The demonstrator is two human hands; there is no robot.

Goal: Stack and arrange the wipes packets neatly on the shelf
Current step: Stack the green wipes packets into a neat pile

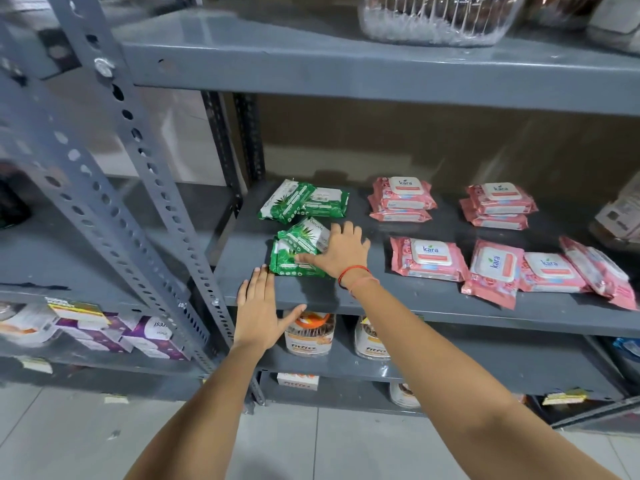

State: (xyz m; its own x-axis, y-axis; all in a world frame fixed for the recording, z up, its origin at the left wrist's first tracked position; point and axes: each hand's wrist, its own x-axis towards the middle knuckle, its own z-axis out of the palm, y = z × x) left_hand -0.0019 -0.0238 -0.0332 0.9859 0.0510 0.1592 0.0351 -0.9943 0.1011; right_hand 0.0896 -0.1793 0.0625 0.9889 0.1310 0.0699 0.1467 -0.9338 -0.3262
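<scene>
Under your right grip (341,252), spread flat, lie the green packets (294,261); your left grip (258,313), open and empty, sits just below-left.

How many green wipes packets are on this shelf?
4 visible: two overlapping at the back left, one tilted on another; two stacked at the front, upper and lower, under the right hand. More may be hidden beneath.
</scene>
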